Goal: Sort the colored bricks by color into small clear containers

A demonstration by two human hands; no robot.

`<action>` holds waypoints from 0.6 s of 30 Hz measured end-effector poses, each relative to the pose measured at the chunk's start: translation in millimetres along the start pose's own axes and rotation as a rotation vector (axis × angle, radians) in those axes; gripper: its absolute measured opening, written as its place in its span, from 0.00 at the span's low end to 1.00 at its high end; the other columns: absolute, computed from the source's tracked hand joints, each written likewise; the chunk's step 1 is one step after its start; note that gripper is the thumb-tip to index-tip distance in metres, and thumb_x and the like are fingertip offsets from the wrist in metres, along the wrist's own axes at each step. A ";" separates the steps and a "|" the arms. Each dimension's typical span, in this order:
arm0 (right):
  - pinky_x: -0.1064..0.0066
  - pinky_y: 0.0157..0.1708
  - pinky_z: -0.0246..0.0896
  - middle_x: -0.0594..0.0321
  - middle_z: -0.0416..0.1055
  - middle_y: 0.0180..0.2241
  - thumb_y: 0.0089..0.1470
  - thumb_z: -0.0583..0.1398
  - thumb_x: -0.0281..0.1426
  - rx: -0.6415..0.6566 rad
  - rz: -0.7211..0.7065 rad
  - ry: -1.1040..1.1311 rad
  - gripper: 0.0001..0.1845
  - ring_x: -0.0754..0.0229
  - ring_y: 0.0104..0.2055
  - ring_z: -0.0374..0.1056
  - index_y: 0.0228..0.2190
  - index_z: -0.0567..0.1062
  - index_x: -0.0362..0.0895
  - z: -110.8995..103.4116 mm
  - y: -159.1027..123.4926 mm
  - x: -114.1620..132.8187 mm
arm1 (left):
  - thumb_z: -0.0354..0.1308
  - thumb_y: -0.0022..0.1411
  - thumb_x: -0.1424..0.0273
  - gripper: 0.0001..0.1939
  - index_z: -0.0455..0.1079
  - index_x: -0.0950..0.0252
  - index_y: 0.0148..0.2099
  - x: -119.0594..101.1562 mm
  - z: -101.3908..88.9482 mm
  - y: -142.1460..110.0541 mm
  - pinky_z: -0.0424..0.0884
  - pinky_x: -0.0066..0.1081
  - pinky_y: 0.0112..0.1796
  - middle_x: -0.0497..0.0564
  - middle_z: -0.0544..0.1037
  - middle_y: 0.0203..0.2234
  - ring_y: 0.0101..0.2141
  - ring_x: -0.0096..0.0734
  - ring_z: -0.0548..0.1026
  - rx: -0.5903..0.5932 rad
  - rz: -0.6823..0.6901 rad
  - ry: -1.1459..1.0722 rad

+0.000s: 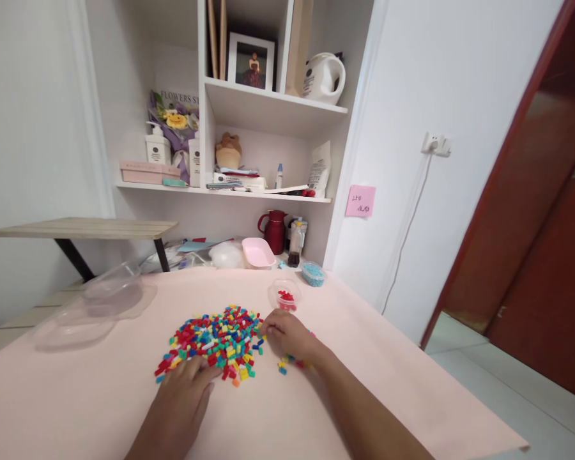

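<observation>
A pile of small colourful building bricks (220, 335) is spread over the pink tabletop. My left hand (184, 390) lies palm down at the pile's near left edge, its fingers stretched onto the bricks and the thumb apart. At the right edge of the pile is my right hand (285, 333), fingers curled together; whatever is between the fingertips is hidden. Just beyond it stands a clear round tub with red bricks (286, 300) in it. A few loose bricks (282, 367) lie beside my right wrist, partly covered by it.
Clear plastic containers (76, 326) stand on the left of the pink table (388, 402). At the back are a tub of blue bricks (313, 273), a pink tray (259, 253), a red jug (274, 231) and a bottle (296, 243). A wooden stand (86, 228) rises at left.
</observation>
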State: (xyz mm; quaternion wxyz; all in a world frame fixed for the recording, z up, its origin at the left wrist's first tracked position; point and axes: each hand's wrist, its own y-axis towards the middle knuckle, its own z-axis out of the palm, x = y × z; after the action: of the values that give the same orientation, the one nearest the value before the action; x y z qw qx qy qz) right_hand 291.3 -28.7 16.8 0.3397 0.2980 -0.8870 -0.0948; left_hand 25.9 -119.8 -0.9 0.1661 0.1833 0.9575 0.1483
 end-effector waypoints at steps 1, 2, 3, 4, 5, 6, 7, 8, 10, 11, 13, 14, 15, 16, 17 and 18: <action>0.68 0.47 0.61 0.59 0.75 0.39 0.54 0.54 0.20 -0.022 0.006 0.002 0.16 0.58 0.44 0.69 0.36 0.79 0.46 -1.3 -0.2 0.5 | 0.48 0.63 0.71 0.18 0.77 0.53 0.47 -0.8 -0.7 -0.2 0.69 0.41 0.46 0.53 0.78 0.43 0.45 0.39 0.75 0.001 0.000 -0.002; 0.67 0.48 0.61 0.58 0.75 0.40 0.54 0.55 0.20 -0.040 0.010 0.003 0.16 0.57 0.44 0.68 0.38 0.79 0.46 -1.9 -0.5 1.2 | 0.48 0.63 0.71 0.18 0.77 0.53 0.46 -1.4 -1.3 -0.4 0.69 0.40 0.46 0.53 0.78 0.42 0.44 0.38 0.75 0.003 -0.001 -0.003; 0.67 0.48 0.61 0.58 0.74 0.41 0.55 0.55 0.21 -0.047 0.006 0.003 0.16 0.57 0.45 0.68 0.39 0.78 0.46 -1.9 -0.9 2.1 | 0.48 0.63 0.71 0.18 0.77 0.53 0.46 -1.8 -1.7 -0.6 0.70 0.40 0.45 0.52 0.78 0.41 0.44 0.38 0.75 0.003 0.000 -0.003; 0.67 0.48 0.60 0.58 0.74 0.42 0.55 0.55 0.21 -0.038 -0.004 0.001 0.16 0.57 0.46 0.68 0.41 0.78 0.46 -1.3 -1.3 3.1 | 0.48 0.63 0.71 0.17 0.77 0.52 0.46 -1.7 -1.8 -0.7 0.70 0.40 0.45 0.52 0.78 0.41 0.44 0.38 0.75 0.000 0.002 -0.002; 0.67 0.49 0.60 0.58 0.74 0.42 0.55 0.55 0.22 -0.018 -0.017 -0.008 0.17 0.57 0.46 0.68 0.43 0.78 0.47 -0.2 -1.6 4.2 | 0.49 0.62 0.71 0.17 0.77 0.52 0.46 -1.3 -1.7 -0.7 0.70 0.39 0.45 0.52 0.78 0.41 0.44 0.38 0.75 -0.009 0.007 -0.001; 0.67 0.49 0.60 0.58 0.74 0.42 0.55 0.55 0.22 0.008 -0.029 -0.024 0.18 0.57 0.46 0.67 0.43 0.78 0.48 1.2 -1.9 5.3 | 0.50 0.62 0.71 0.17 0.77 0.52 0.46 -0.6 -1.3 -0.7 0.70 0.39 0.45 0.52 0.78 0.41 0.44 0.38 0.75 -0.020 0.014 0.001; 0.67 0.49 0.59 0.59 0.74 0.42 0.54 0.55 0.21 0.034 -0.038 -0.044 0.19 0.57 0.46 0.67 0.43 0.78 0.49 2.6 -2.1 6.2 | 0.50 0.62 0.71 0.17 0.77 0.52 0.46 0.2 -0.7 -0.6 0.70 0.39 0.45 0.52 0.78 0.42 0.44 0.38 0.75 -0.031 0.022 0.002; 0.67 0.49 0.59 0.60 0.74 0.41 0.54 0.55 0.21 0.055 -0.041 -0.062 0.19 0.57 0.46 0.67 0.43 0.78 0.49 3.7 -2.2 6.9 | 0.50 0.62 0.71 0.17 0.77 0.52 0.46 0.9 -0.2 -0.5 0.70 0.39 0.45 0.52 0.78 0.42 0.44 0.38 0.75 -0.037 0.029 0.003; 0.68 0.47 0.59 0.60 0.73 0.40 0.54 0.54 0.20 0.067 -0.025 -0.073 0.19 0.58 0.44 0.67 0.41 0.78 0.49 4.9 -2.1 7.3 | 0.50 0.61 0.71 0.16 0.77 0.53 0.45 1.8 0.5 -0.2 0.71 0.39 0.44 0.52 0.78 0.41 0.44 0.38 0.75 -0.039 0.036 0.005; 0.69 0.46 0.59 0.60 0.73 0.39 0.54 0.54 0.20 0.055 -0.006 -0.067 0.18 0.58 0.43 0.67 0.40 0.78 0.48 5.0 -2.0 7.1 | 0.50 0.61 0.71 0.17 0.77 0.53 0.45 1.8 0.6 0.0 0.71 0.39 0.44 0.52 0.78 0.41 0.43 0.38 0.75 -0.037 0.037 0.003; 0.70 0.44 0.60 0.60 0.72 0.39 0.55 0.53 0.21 0.019 0.038 -0.063 0.18 0.59 0.41 0.68 0.41 0.78 0.47 5.1 -1.8 6.5 | 0.50 0.62 0.71 0.17 0.77 0.53 0.45 0.9 0.0 0.3 0.71 0.39 0.44 0.52 0.78 0.40 0.43 0.38 0.75 -0.031 0.033 -0.004; 0.70 0.44 0.60 0.59 0.71 0.40 0.55 0.53 0.21 0.005 0.053 -0.070 0.18 0.59 0.41 0.68 0.42 0.77 0.47 5.4 -1.8 6.4 | 0.49 0.62 0.71 0.17 0.77 0.52 0.45 0.3 -0.5 0.3 0.71 0.40 0.44 0.52 0.78 0.40 0.43 0.38 0.75 -0.025 0.028 -0.008; 0.70 0.44 0.59 0.59 0.71 0.40 0.55 0.53 0.21 -0.003 0.059 -0.081 0.19 0.59 0.41 0.67 0.43 0.77 0.48 5.9 -1.8 6.5 | 0.49 0.62 0.70 0.17 0.77 0.52 0.46 -0.3 -1.1 0.3 0.70 0.40 0.45 0.52 0.78 0.41 0.43 0.38 0.75 -0.019 0.022 -0.011; 0.70 0.44 0.59 0.58 0.70 0.40 0.56 0.53 0.21 -0.003 0.056 -0.092 0.19 0.59 0.41 0.67 0.44 0.77 0.48 6.6 -1.8 6.7 | 0.49 0.62 0.70 0.17 0.77 0.52 0.46 -0.8 -1.6 0.2 0.70 0.40 0.45 0.52 0.78 0.41 0.43 0.38 0.75 -0.014 0.016 -0.013; 0.71 0.44 0.59 0.58 0.69 0.40 0.56 0.53 0.21 0.003 0.049 -0.100 0.19 0.59 0.41 0.67 0.44 0.77 0.49 7.4 -1.8 6.9 | 0.49 0.62 0.70 0.17 0.77 0.52 0.46 -0.9 -1.8 0.0 0.70 0.41 0.45 0.52 0.78 0.41 0.44 0.39 0.75 -0.012 0.012 -0.013; 0.71 0.44 0.59 0.58 0.69 0.40 0.56 0.53 0.21 0.010 0.043 -0.103 0.19 0.59 0.41 0.67 0.43 0.78 0.49 8.1 -1.7 7.1 | 0.49 0.62 0.71 0.17 0.77 0.53 0.46 -0.8 -1.9 -0.3 0.70 0.41 0.45 0.52 0.78 0.42 0.44 0.39 0.75 -0.016 0.013 -0.015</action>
State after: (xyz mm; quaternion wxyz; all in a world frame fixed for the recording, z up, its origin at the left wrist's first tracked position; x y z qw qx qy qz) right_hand 282.5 -34.5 13.9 0.2941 0.2753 -0.9100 -0.0984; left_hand 25.9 -120.8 0.9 0.1737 0.1891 0.9539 0.1556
